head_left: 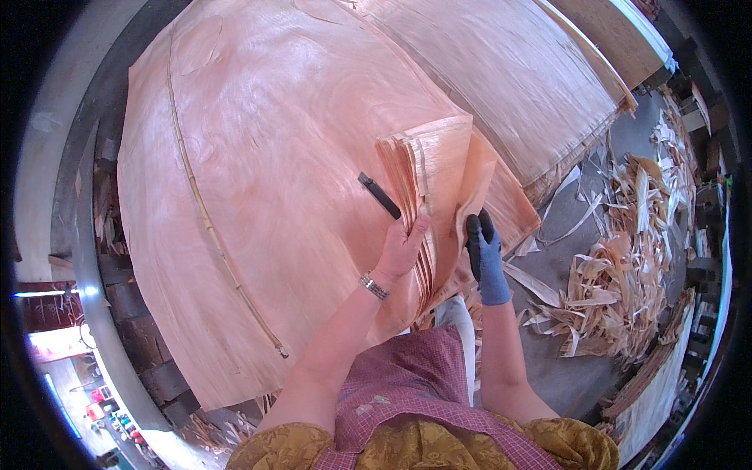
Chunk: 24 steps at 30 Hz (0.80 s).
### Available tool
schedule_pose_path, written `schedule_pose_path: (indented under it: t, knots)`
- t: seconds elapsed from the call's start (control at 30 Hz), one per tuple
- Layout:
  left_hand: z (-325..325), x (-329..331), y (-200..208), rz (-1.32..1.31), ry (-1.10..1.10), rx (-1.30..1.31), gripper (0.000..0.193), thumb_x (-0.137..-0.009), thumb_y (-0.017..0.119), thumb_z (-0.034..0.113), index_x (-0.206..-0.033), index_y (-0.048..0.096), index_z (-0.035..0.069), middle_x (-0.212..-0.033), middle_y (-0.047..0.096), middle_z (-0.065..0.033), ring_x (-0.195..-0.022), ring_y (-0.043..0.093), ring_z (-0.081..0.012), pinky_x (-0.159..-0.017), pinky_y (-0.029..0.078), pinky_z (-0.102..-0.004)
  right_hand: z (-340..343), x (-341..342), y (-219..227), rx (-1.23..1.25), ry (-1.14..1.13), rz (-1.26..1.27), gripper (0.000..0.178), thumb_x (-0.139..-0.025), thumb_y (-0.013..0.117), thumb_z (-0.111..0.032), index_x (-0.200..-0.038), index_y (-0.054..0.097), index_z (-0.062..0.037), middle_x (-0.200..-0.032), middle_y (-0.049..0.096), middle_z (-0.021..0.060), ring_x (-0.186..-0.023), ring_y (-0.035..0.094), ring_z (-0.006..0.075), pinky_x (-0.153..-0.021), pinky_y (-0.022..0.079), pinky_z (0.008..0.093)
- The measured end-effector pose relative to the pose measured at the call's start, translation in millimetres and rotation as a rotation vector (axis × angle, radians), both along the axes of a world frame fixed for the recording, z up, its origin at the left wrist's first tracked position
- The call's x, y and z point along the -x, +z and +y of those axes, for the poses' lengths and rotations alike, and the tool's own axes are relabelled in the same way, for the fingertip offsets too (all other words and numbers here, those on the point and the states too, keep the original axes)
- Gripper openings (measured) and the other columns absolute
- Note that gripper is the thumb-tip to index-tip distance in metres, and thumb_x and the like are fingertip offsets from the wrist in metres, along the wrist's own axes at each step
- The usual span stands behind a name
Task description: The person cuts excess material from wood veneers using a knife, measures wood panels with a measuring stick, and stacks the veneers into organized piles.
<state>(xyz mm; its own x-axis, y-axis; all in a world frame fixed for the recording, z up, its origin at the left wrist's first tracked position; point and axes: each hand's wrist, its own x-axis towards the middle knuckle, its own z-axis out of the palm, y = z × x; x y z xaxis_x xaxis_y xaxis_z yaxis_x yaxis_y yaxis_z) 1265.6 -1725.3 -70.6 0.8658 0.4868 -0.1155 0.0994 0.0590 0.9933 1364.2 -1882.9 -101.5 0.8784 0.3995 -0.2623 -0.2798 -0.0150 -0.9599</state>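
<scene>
My left hand (405, 247), bare with a metal watch at the wrist, closes on the near-left edge of a folded bundle of thin wood veneer sheets (442, 153). A black knife-like tool (379, 196) slants up and left from that hand. Its lower end meets my fingers, and I cannot tell whether they hold it. My right hand (486, 258), in a blue glove with black fingers, grips the bundle's right-hand flap (472, 196). Beneath the bundle lies a wide pinkish veneer sheet (274, 157).
A thin, jointed bamboo-like stick (205, 219) lies along the left of the wide sheet. Another veneer stack (509, 86) stands at the far right. Curled veneer scraps (619, 290) heap on the grey floor at right. Dark blocks (141, 337) line the left side.
</scene>
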Motion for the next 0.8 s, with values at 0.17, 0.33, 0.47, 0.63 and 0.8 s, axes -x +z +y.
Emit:
schedule_pose_path:
  t: [0.17,0.33,0.47,0.63,0.8]
  knots:
    - [1.1,1.8,8.1,0.08,-0.018,0.07,0.035,-0.099,0.053,0.033,-0.078,0.052,0.005,-0.064,0.039,0.0076,-0.06,0.035,-0.0035,-0.051,0.033,-0.0247,-36.2,8.2,-1.2,-0.071,-0.231,0.039,0.044,-0.095,0.057,-0.012,-0.137,0.047,-0.0014,-0.126,0.059,0.006,-0.108,0.057,0.0151,-0.094,0.045,0.028]
    - [3.6,3.1,-7.7,0.033,0.008,-0.001,0.039,-0.099,0.053,0.036,-0.075,0.05,0.006,-0.061,0.038,0.0082,-0.057,0.035,-0.0034,-0.048,0.032,-0.0255,-30.4,32.0,64.6,0.301,-0.544,-0.758,0.033,-0.09,0.059,0.001,-0.123,0.055,0.0036,-0.122,0.06,0.0126,-0.112,0.057,0.0207,-0.099,0.042,0.0336]
    - [1.7,2.6,-0.3,0.044,0.008,0.04,0.04,-0.099,0.053,0.038,-0.078,0.052,0.004,-0.062,0.038,0.0075,-0.059,0.037,-0.004,-0.05,0.033,-0.0257,24.1,21.2,66.7,0.324,-0.017,-0.636,0.069,-0.079,0.077,-0.014,-0.136,0.043,0.0044,-0.138,0.047,0.0221,-0.123,0.051,0.0319,-0.098,0.045,0.0384]
    - [5.8,4.2,-1.9,0.045,-0.007,-0.003,0.04,-0.098,0.053,0.04,-0.081,0.054,0.004,-0.066,0.039,0.0071,-0.063,0.037,-0.0039,-0.054,0.035,-0.0252,38.2,-1.9,29.6,0.007,0.11,-0.156,0.063,-0.085,0.073,-0.016,-0.136,0.044,0.0052,-0.132,0.055,0.0138,-0.114,0.056,0.0203,-0.098,0.044,0.0315]
    - [6.6,3.7,-5.6,0.054,-0.021,0.042,0.041,-0.099,0.052,0.039,-0.078,0.051,0.004,-0.067,0.038,0.007,-0.064,0.035,-0.0039,-0.054,0.034,-0.0257,23.7,-2.4,29.5,-0.065,0.06,-0.075,0.054,-0.087,0.069,-0.012,-0.134,0.047,0.0054,-0.13,0.056,0.0123,-0.116,0.054,0.019,-0.099,0.043,0.0313]
